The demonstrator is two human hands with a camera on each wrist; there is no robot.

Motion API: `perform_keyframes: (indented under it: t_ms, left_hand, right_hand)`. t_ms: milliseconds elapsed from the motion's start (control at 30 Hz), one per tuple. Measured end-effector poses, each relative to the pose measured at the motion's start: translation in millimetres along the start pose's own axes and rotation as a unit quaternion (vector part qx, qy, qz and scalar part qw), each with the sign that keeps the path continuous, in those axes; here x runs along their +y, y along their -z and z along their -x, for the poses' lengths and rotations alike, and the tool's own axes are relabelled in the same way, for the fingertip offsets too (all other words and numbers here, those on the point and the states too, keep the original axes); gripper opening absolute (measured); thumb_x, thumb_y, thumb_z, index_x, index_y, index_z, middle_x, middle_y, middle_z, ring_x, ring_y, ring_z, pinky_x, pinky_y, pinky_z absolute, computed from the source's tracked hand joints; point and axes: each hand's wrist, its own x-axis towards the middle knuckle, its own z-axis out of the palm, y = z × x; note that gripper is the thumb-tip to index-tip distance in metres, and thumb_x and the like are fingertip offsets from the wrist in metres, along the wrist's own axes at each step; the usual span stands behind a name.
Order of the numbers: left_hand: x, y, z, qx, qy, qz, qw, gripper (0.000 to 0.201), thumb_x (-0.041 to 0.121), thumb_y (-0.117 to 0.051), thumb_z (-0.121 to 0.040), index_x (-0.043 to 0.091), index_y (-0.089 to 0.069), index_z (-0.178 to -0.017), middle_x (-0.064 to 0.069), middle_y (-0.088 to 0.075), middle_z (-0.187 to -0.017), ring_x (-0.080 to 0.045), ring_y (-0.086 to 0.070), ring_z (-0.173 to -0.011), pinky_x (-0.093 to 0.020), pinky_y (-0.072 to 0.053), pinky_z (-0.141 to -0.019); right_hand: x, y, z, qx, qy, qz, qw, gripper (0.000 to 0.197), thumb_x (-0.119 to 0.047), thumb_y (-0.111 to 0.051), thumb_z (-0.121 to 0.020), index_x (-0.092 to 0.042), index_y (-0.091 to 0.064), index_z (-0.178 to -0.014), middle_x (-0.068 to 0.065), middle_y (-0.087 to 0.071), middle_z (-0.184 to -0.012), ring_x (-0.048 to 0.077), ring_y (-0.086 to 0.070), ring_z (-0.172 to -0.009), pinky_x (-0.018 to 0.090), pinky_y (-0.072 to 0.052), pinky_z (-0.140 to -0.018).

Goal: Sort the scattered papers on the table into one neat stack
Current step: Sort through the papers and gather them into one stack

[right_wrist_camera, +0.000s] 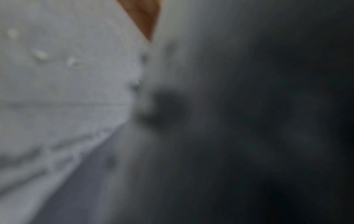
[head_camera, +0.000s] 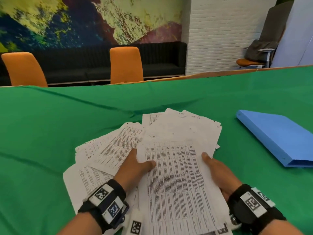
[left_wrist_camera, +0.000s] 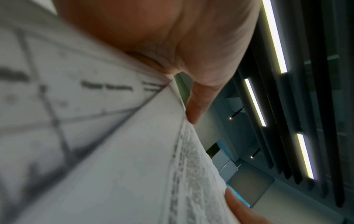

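Note:
A loose, fanned pile of printed white papers (head_camera: pixel 169 133) lies on the green tablecloth (head_camera: pixel 67 124) in front of me. On top is a sheet with a printed table (head_camera: pixel 176 180). My left hand (head_camera: pixel 137 164) grips its left edge, thumb on top and fingers hidden beneath. My right hand (head_camera: pixel 214 168) holds the right edge, thumb on top, fingers hidden under the sheets. In the left wrist view the papers (left_wrist_camera: pixel 114 144) fill the frame, with the thumb (left_wrist_camera: pixel 195 104) on the sheet's edge. The right wrist view is a blur of paper (right_wrist_camera: pixel 67 91).
A closed blue binder (head_camera: pixel 279 136) lies on the cloth to the right of the pile. Two orange chairs (head_camera: pixel 126 65) stand beyond the table's far edge, in front of a black bench. More papers (head_camera: pixel 88 180) spread out to the left of my left wrist.

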Motion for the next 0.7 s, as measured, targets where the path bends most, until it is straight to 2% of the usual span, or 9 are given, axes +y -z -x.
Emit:
perform_keyframes:
  t_ms: [67,100,133,200,233,300,500,600,700]
  left_hand:
    - [-7.7,6.0,-4.7,0.011,0.004,0.021,1.000,0.024,0.019,-0.073,-0.091,0.016,-0.067,-0.114,0.000,-0.079,-0.103,-0.024,-0.077,-0.090,-0.051,-0.059,-0.091]
    - [-9.6,9.7,-6.6,0.016,0.005,0.016,1.000,0.019,0.023,-0.073,-0.091,0.012,-0.072,-0.105,-0.004,-0.079,-0.099,-0.028,-0.077,-0.088,-0.056,-0.058,-0.091]
    - [-11.5,12.8,-8.9,0.029,0.006,0.014,0.999,0.030,0.036,-0.074,-0.088,0.006,-0.072,-0.094,-0.007,-0.079,-0.095,-0.031,-0.076,-0.085,-0.058,-0.057,-0.090]
    - [-18.1,16.0,-15.3,0.047,0.016,0.009,0.999,0.060,0.064,-0.068,-0.078,0.005,-0.064,-0.076,-0.013,-0.074,-0.085,-0.030,-0.068,-0.071,-0.053,-0.057,-0.085]
    - [-18.9,15.2,-16.6,0.052,0.016,0.004,0.999,0.064,0.069,-0.063,-0.080,0.005,-0.061,-0.071,-0.018,-0.069,-0.078,-0.028,-0.061,-0.066,-0.047,-0.055,-0.078]
    - [-18.2,10.7,-15.1,0.049,0.022,-0.014,0.998,0.063,0.061,-0.052,-0.095,0.007,-0.054,-0.063,-0.021,-0.058,-0.070,-0.025,-0.055,-0.064,-0.043,-0.051,-0.074]
    - [-12.2,-13.0,-11.9,0.143,-0.028,0.045,0.988,0.036,0.042,-0.050,-0.102,0.012,-0.061,-0.086,-0.011,-0.068,-0.087,-0.034,-0.065,-0.084,-0.043,-0.053,-0.083]
    - [-2.5,-13.5,-6.5,0.139,-0.053,0.081,0.986,0.015,0.037,-0.062,-0.097,0.023,-0.067,-0.095,0.005,-0.074,-0.094,-0.018,-0.070,-0.089,-0.038,-0.057,-0.084]
    - [-3.5,-8.8,-3.4,0.113,-0.036,0.081,0.990,0.012,0.025,-0.072,-0.091,0.020,-0.070,-0.102,0.003,-0.077,-0.099,-0.020,-0.073,-0.091,-0.044,-0.060,-0.086]
  right_hand:
    - [-0.3,-0.3,3.4,-0.007,-0.001,-0.021,1.000,0.046,-0.046,-0.043,-0.104,-0.011,-0.068,-0.120,0.016,-0.079,-0.107,0.037,-0.076,-0.098,0.054,-0.057,-0.095]
    - [0.3,-0.3,5.9,-0.017,0.003,-0.028,0.999,0.041,-0.042,-0.048,-0.103,-0.011,-0.067,-0.121,0.016,-0.078,-0.109,0.038,-0.075,-0.100,0.054,-0.056,-0.095]
    - [1.2,-0.3,7.5,-0.036,0.009,-0.029,0.999,0.036,-0.038,-0.054,-0.100,-0.011,-0.066,-0.123,0.017,-0.078,-0.111,0.038,-0.075,-0.101,0.055,-0.055,-0.097]
    - [2.0,0.3,10.6,-0.064,0.017,-0.011,0.998,0.037,-0.028,-0.065,-0.092,-0.011,-0.064,-0.125,0.017,-0.077,-0.112,0.039,-0.075,-0.100,0.057,-0.054,-0.098]
    - [2.6,1.4,10.5,-0.068,0.020,-0.002,0.997,0.039,-0.024,-0.068,-0.089,-0.011,-0.064,-0.126,0.017,-0.077,-0.112,0.040,-0.075,-0.099,0.057,-0.055,-0.097]
    - [2.3,2.6,10.1,-0.068,0.023,0.011,0.997,0.038,-0.017,-0.067,-0.090,-0.010,-0.063,-0.127,0.017,-0.078,-0.109,0.040,-0.076,-0.096,0.052,-0.060,-0.089]
    - [-3.4,3.1,10.7,-0.091,0.002,-0.016,0.996,0.029,-0.017,-0.059,-0.097,-0.003,-0.065,-0.122,0.025,-0.077,-0.105,0.042,-0.077,-0.084,0.044,-0.065,-0.064]
    - [-12.2,6.1,13.2,-0.109,0.014,-0.032,0.993,0.033,-0.012,-0.060,-0.092,-0.002,-0.063,-0.123,0.027,-0.076,-0.107,0.041,-0.077,-0.079,0.048,-0.065,-0.064]
    - [-14.7,8.3,17.1,-0.155,0.008,-0.048,0.987,0.038,-0.003,-0.057,-0.086,-0.010,-0.062,-0.124,0.031,-0.073,-0.112,0.047,-0.075,-0.085,0.056,-0.063,-0.067]
